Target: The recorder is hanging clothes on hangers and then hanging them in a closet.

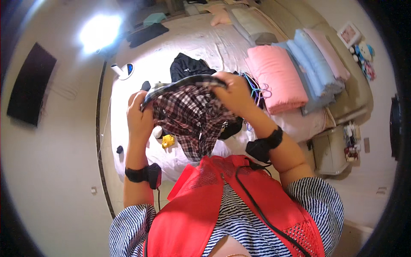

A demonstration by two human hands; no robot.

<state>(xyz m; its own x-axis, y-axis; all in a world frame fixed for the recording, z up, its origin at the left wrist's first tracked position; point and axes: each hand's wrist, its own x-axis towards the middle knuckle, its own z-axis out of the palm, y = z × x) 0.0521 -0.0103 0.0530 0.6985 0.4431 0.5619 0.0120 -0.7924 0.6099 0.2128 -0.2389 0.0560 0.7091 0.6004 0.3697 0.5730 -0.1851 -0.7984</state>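
A dark plaid garment (189, 109) hangs between my two hands over the bed. My left hand (140, 107) grips one end of its upper edge, and my right hand (231, 93) grips the other end. Behind it lies a black garment (189, 67). Just past my right hand are several plastic clothes hangers (257, 90) in blue and purple. Below the cloth, near my left hand, sit a yellow cloth item (168, 141) and a whitish rolled item (157, 132). The fingertips of both hands are partly hidden by the fabric.
A rolled pink quilt (276, 80) and folded blue bedding (316, 64) lie on the right of the bed (224, 41). A white device with a lit display (128, 70) stands at the left edge. A small dark item (119, 149) lies at the near left.
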